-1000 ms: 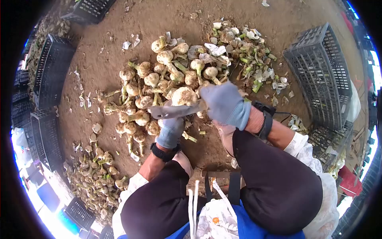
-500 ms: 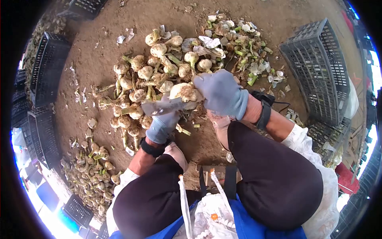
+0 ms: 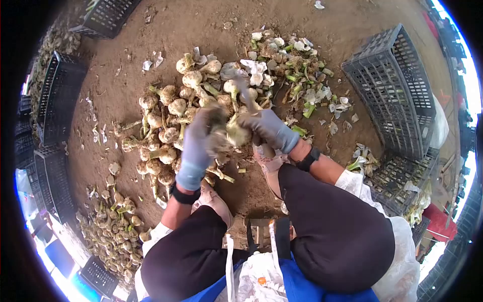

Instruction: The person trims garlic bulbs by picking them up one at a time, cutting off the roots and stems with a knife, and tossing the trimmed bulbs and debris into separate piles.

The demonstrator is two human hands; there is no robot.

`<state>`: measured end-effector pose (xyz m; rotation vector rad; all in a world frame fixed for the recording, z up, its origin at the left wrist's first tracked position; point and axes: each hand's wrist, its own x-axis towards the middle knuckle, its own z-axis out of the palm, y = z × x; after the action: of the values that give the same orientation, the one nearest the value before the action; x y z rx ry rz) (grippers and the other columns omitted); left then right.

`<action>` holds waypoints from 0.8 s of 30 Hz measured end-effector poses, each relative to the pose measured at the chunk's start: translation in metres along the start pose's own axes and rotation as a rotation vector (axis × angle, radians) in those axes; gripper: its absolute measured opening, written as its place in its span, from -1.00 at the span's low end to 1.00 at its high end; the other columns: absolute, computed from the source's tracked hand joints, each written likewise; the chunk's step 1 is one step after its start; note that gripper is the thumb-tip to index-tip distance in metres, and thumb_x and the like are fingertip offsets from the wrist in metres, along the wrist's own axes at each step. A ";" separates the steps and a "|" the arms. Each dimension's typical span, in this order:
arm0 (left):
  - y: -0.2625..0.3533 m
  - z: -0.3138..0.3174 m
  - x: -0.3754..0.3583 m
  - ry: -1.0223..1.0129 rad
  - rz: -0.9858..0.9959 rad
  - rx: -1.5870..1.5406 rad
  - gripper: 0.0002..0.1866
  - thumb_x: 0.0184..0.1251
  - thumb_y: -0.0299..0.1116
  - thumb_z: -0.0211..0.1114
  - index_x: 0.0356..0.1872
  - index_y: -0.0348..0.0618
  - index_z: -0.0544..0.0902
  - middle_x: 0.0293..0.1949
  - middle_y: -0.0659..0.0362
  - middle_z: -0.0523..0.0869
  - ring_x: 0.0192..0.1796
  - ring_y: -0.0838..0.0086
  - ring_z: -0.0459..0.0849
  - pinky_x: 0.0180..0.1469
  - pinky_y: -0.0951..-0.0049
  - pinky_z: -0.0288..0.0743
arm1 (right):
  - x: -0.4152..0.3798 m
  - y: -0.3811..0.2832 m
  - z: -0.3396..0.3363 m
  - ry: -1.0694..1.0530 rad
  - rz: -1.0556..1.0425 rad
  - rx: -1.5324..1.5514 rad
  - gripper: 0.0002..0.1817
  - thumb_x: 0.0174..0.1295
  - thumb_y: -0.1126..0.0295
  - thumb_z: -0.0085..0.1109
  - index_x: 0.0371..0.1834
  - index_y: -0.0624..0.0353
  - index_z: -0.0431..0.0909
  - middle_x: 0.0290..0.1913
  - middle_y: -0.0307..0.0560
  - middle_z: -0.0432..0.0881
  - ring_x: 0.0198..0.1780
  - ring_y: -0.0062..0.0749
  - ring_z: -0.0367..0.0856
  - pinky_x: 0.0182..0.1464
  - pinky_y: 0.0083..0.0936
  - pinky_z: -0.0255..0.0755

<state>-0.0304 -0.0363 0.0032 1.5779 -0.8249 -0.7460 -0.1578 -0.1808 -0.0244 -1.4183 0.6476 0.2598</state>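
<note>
In my right hand (image 3: pixel 269 130), gloved in grey-blue, is a knife (image 3: pixel 245 94) with its blurred blade pointing up and away from me. The same hand's fingertips touch a garlic bulb (image 3: pixel 237 134) between my two hands. Close against the bulb's left side, my left hand (image 3: pixel 197 143) wears a matching glove, dirty brown at the fingers. Motion smears those fingers, so I cannot see their grip. Just beyond both hands lies a heap of garlic bulbs (image 3: pixel 176 106) with stems and roots on.
Cut stems and papery skins (image 3: pixel 302 68) are piled beyond my right hand. A black plastic crate (image 3: pixel 390 90) stands tilted at the right; another crate (image 3: pixel 60 98) is at the left. More garlic (image 3: pixel 113 234) covers the ground at lower left. My shoes (image 3: pixel 271 173) flank the work area.
The knife blade has swung from lying across the bulb, pointing left, to pointing upward. My left hand has come up from below to the bulb's left side. My right hand has shifted slightly left and down.
</note>
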 end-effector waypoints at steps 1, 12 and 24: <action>0.007 -0.004 0.001 0.114 -0.034 -0.395 -0.42 -0.01 -0.34 0.39 0.10 -0.26 0.44 -0.03 0.01 0.57 -0.02 0.31 0.58 0.01 0.41 0.54 | -0.002 0.006 -0.003 0.015 0.028 0.285 -0.56 0.20 0.05 0.16 -0.25 0.31 0.54 -0.45 -0.18 0.56 -0.40 -0.40 0.55 -0.32 -0.48 0.44; -0.051 0.006 -0.015 0.175 -0.010 0.300 -0.80 0.06 -0.53 0.26 -0.25 -0.33 0.56 -0.34 0.01 0.62 -0.31 0.29 0.62 -0.23 0.46 0.47 | -0.031 -0.027 -0.007 0.303 -0.262 -0.642 -0.70 0.07 0.16 0.18 -0.22 0.12 0.61 -0.55 0.11 0.59 -0.42 -0.05 0.63 -0.35 -0.30 0.48; -0.018 -0.078 -0.051 0.534 -0.021 0.028 -0.74 0.34 -0.43 0.03 -0.04 -0.30 0.56 -0.12 0.03 0.66 -0.15 0.37 0.67 -0.11 0.49 0.62 | -0.042 0.036 -0.067 0.389 -0.149 -0.686 -0.70 0.05 0.11 0.16 -0.30 0.08 0.60 -0.49 0.02 0.59 -0.41 -0.11 0.59 -0.34 -0.36 0.47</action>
<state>0.0076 0.0505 -0.0018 1.7032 -0.4264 -0.2980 -0.2281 -0.2307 -0.0316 -2.2007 0.8038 0.0844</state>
